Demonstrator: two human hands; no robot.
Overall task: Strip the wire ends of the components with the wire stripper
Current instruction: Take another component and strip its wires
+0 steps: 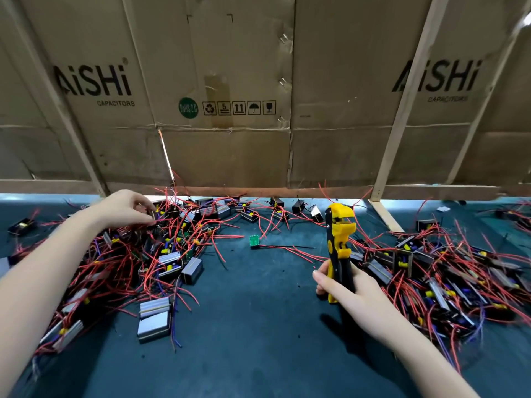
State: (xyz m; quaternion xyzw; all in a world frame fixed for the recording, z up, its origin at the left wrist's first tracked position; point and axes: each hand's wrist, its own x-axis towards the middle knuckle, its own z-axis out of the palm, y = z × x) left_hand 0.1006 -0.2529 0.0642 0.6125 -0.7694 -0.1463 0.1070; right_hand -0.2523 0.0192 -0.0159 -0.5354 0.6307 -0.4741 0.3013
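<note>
On the dark blue-green table, two heaps of components with red wires lie to either side, one under the left forearm and one spreading to the right edge, where it is cut off by the frame. Much of each heap is a tangle: the single parts overlap, the wires cross over one another, and it is hard to say which lead belongs to which part. The far right corner is blurred. A small green circuit board lies alone between the heaps, with red and black leads trailing off to its right.

The left hand reaches into the far top of the left heap, fingers curled and drawn together at the tips around something among the wires; whether it pinches a wire or a component cannot be made out, because the fingertips are sunk in the tangle.

The right hand grips the black and yellow handles of the wire stripper, fingers wrapped round them. The lower handle ends are hidden by the palm. The tool stands nearly upright above the table, its long axis running from the hand up and away, the yellow head uppermost and turned to the right.

Behind the table hangs a wall of flattened cardboard boxes printed "AiSHi CAPACITORS", braced by pale wooden battens.
</note>
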